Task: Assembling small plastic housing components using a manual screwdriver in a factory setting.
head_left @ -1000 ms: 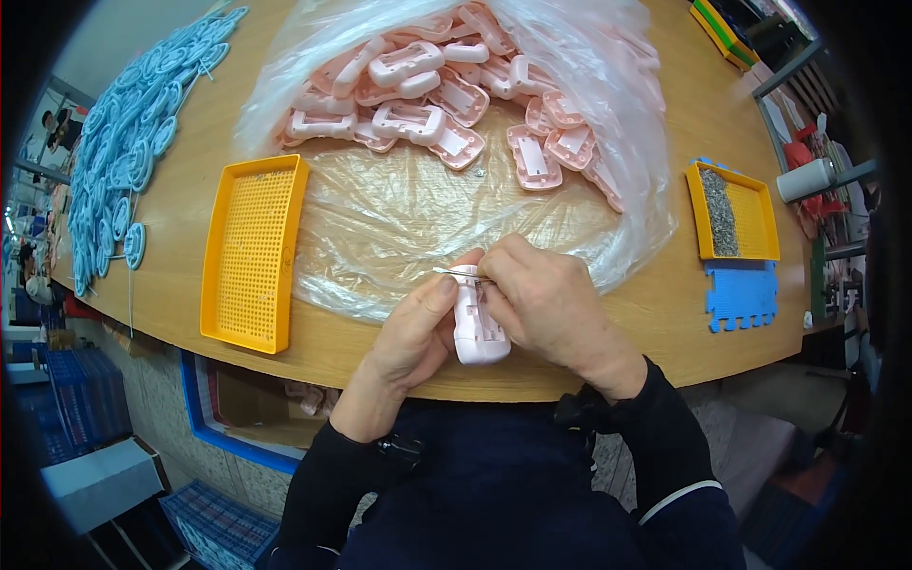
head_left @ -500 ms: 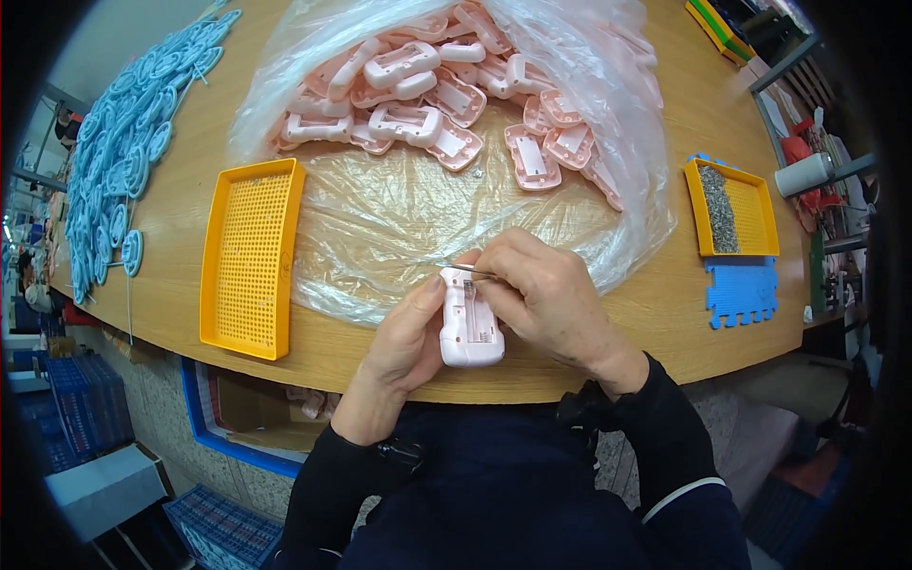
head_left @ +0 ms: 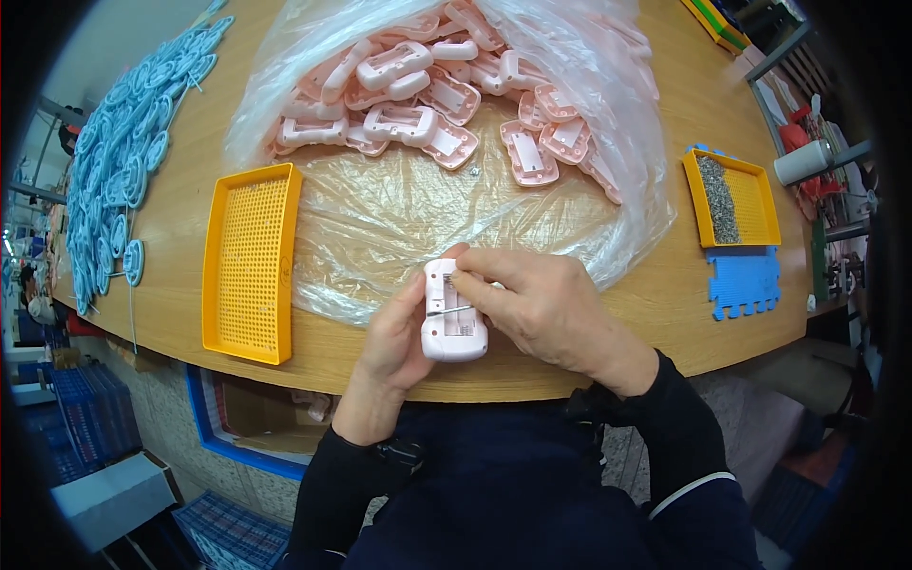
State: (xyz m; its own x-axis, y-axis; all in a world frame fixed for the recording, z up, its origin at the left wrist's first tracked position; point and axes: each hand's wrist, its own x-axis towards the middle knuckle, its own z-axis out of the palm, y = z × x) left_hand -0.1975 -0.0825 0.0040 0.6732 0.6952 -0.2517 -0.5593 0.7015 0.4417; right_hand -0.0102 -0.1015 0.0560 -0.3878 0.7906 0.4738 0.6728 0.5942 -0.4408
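Observation:
My left hand (head_left: 389, 344) is closed round the side of a pale pink plastic casing (head_left: 455, 348) with an open battery compartment, holding it over the table's front edge. Metal spring contacts show inside the compartment. From the right, my right hand (head_left: 556, 309) bends over the casing, its thumb and forefinger pinched near the upper end. A thin metal tool (head_left: 450, 311), like tweezers, is in this hand and lies crosswise over the compartment. What the fingertips press on is hidden. Beyond the hands, many similar pink casings (head_left: 404, 123) lie heaped in a clear plastic bag (head_left: 380, 214).
At left stands a yellow perforated tray (head_left: 249, 266), with a pile of light-blue corded parts (head_left: 114, 180) beyond it. A smaller yellow tray (head_left: 757, 204) of small metal pieces (head_left: 719, 204) sits on a blue foam mat (head_left: 744, 285) at right. Below the table is a blue-rimmed box (head_left: 204, 418).
The casing has shifted slightly left in my left hand. My right hand has turned and come down over it, and the tool has gone from the top end to across the compartment.

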